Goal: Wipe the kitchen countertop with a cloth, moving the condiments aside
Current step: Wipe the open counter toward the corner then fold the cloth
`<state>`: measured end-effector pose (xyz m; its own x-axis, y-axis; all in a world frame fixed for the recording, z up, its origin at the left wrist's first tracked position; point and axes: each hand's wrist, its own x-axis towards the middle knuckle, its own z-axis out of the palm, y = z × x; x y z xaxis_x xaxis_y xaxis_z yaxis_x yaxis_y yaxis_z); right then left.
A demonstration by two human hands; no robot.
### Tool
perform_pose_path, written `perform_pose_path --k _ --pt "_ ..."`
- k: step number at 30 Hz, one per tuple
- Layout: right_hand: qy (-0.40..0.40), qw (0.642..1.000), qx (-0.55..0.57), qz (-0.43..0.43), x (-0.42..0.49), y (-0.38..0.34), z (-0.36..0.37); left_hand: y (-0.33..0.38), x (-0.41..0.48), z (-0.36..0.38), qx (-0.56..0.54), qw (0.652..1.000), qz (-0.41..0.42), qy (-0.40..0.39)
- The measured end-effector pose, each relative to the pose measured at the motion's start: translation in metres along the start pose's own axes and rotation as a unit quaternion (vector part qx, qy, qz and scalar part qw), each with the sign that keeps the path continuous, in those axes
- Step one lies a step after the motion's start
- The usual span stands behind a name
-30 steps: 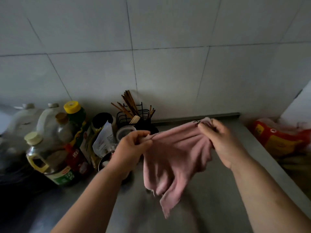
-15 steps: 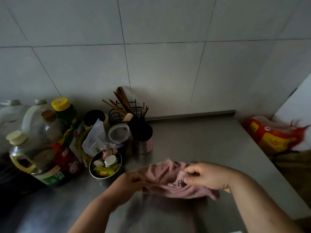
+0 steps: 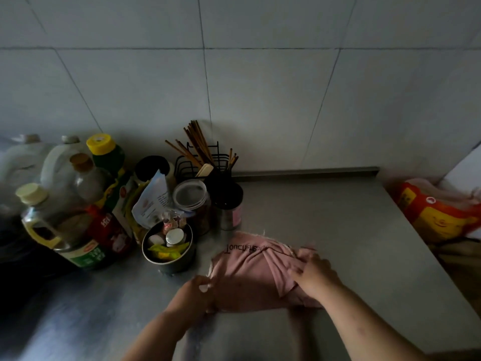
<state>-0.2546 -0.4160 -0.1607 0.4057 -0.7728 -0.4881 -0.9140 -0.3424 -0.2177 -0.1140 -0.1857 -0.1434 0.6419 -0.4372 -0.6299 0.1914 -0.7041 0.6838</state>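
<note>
While my left hand (image 3: 195,290) pinches the near left edge of the cloth (image 3: 247,269), fingers curled round it, my right hand (image 3: 316,276) lies on its right part. The fingers there are fairly straight and press the gathered folds down. Whether the thumb is tucked under, I cannot tell.

The cloth lies rumpled on the countertop (image 3: 338,217) between my hands, toward the near edge. To wipe well, I judge I should first flatten it into a pad so my whole palm bears on it, then stroke rightward.

Just beyond it to the left sits a tin (image 3: 171,265) of small jars, close beside the cloth. I would shift that before sweeping left, or the cloth may snag it. Farther left the bottles (image 3: 86,183) stand crowded and look top-heavy, so they are best moved one at a time. A chopstick rack (image 3: 197,162) stands by the far wall.
</note>
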Motion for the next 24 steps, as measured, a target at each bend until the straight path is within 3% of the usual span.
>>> perform_pose_path --k 3,6,9,13,15,17,19,22,24 --pt "0.022 0.999 -0.027 0.021 -0.002 0.017 0.018 -0.002 -0.001 0.002 -0.036 0.999 -0.005 0.001" --pt "0.011 0.992 0.128 0.016 -0.007 0.006 0.01 -0.002 -0.002 0.002 -0.026 1.0 -0.002 0.002" --pt "0.021 0.96 0.264 -0.085 -0.019 -0.021 0.002 -0.001 -0.002 0.002 -0.027 1.0 -0.008 0.0" --pt "-0.13 0.901 0.372 -0.181 -0.038 -0.057 -0.007 -0.002 -0.002 0.005 -0.025 0.999 -0.031 0.008" --pt "-0.082 0.922 0.34 -0.165 -0.032 -0.059 -0.004 -0.002 -0.004 0.005 -0.016 0.999 -0.027 0.027" --pt "-0.011 0.971 0.211 -0.111 -0.019 -0.052 0.004 -0.004 -0.003 0.004 -0.002 0.999 -0.016 0.049" --pt "-0.011 0.995 0.089 -0.051 -0.017 -0.042 0.013 -0.003 -0.005 0.002 0.032 0.999 -0.007 0.044" --pt "-0.086 0.989 0.115 -0.029 -0.02 -0.042 0.032 -0.003 -0.008 -0.003 0.054 0.998 -0.008 0.017" --pt "-0.087 0.981 0.168 -0.042 -0.019 -0.051 0.041 -0.005 -0.01 -0.006 0.04 0.999 -0.015 0.011"
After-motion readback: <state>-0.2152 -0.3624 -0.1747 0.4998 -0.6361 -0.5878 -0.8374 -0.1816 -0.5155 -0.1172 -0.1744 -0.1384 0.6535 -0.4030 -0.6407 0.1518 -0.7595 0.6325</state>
